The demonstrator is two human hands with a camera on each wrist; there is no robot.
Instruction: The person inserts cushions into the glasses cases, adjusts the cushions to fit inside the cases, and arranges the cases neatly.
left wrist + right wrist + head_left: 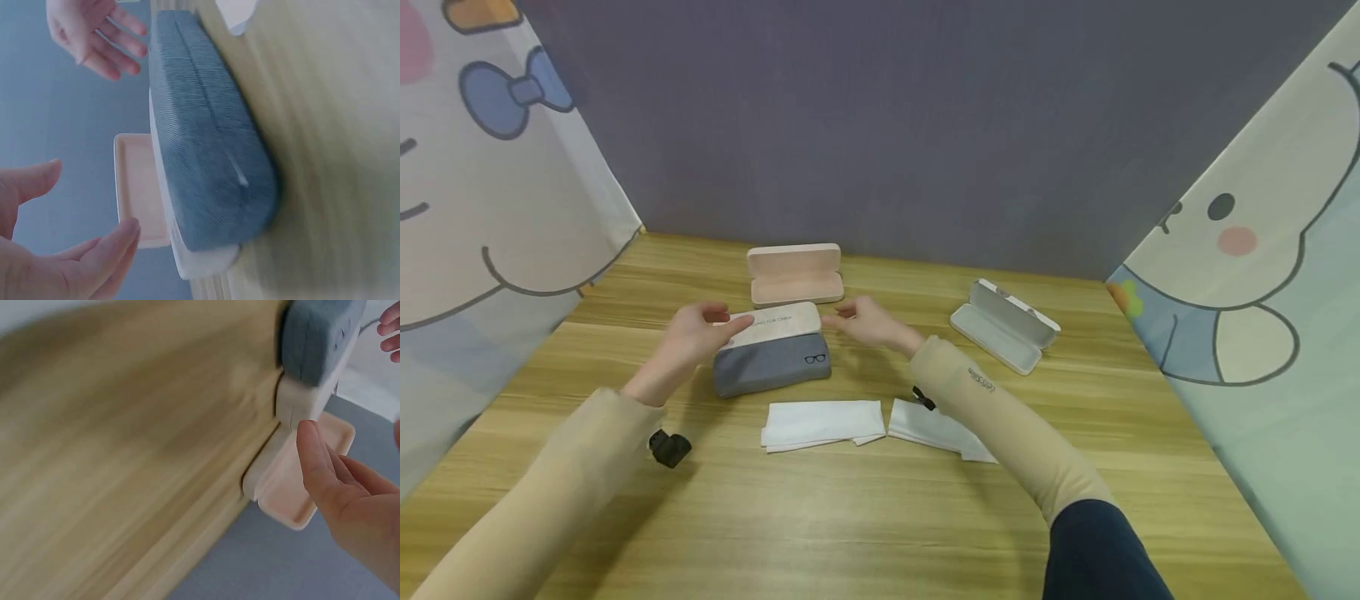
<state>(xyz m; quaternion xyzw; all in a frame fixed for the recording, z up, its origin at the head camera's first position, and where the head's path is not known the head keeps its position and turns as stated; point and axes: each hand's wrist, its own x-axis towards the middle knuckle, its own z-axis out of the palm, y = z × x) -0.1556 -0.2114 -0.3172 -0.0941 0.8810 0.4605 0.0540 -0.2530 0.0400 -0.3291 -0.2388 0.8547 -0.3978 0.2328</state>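
White case (786,321), closed and with lettering on its top, lay at the left of the bench (850,533), just behind a grey case (767,365) marked with a small spectacles symbol. Whether these two touched could not be determined.

Both hands were found at the white case, one at each end. The left hand (696,333) was at its left end, thumb and fingers set wide apart with nothing held between them. The right hand (868,322) was at the opposite end, fingers extended and relaxed, likewise holding nothing. Contact between either hand and the white case could not be confirmed.

Behind the white case stood a pink case (797,289), opened, its lid raised on the side toward the grey backdrop (880,125). Well to the right, a pale case (996,337) lay opened at a slant, lid also raised.

Nearer the person, two folded white cloths were noted: the left cloth (823,422) in front of the grey case, and the right cloth (928,427) just beside it, partly covered by the right sleeve (1011,417).
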